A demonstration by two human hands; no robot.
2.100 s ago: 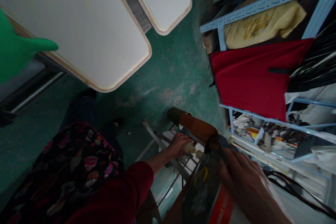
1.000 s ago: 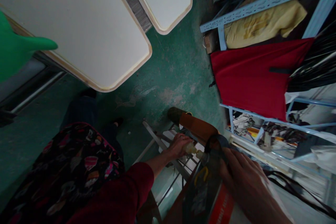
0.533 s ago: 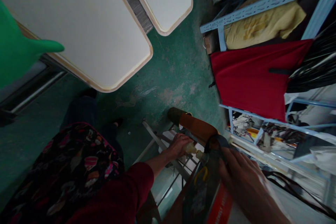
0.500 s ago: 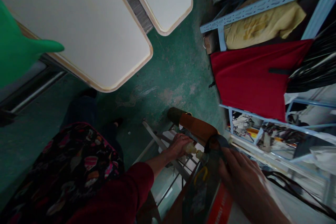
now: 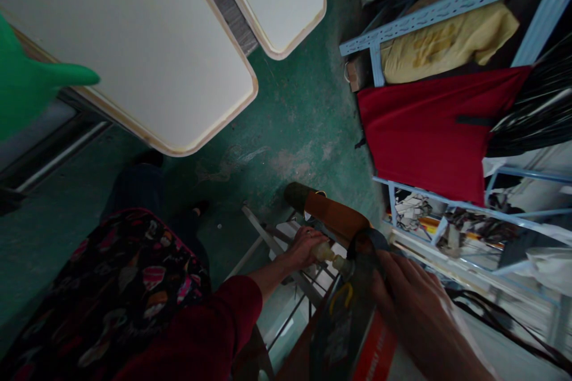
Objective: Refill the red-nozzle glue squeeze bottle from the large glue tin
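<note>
My left hand (image 5: 306, 247), reaching out of a dark red sleeve, is closed around one end of a yellowish translucent knob-like piece (image 5: 322, 251). That piece meets the side of a dark machine (image 5: 339, 321) with a yellow curved mark and a red label. My right hand (image 5: 413, 309) comes from the lower right and rests on the machine's upper part, fingers together and bent over its edge; its fingertips are partly hidden. A brown and dark cylindrical part (image 5: 339, 214) sticks out from the machine over the floor.
White boards with tan edges (image 5: 179, 71) lie at the upper left, beside a green object (image 5: 36, 77). Blue metal shelving (image 5: 447, 12) at the right holds a yellowish sack (image 5: 447, 41), near a red cloth (image 5: 433, 131). A patterned apron (image 5: 134, 286) fills the lower left.
The view has shifted very slightly, and the green object sits a little farther left. Both hands keep the same places on the piece and the machine.
</note>
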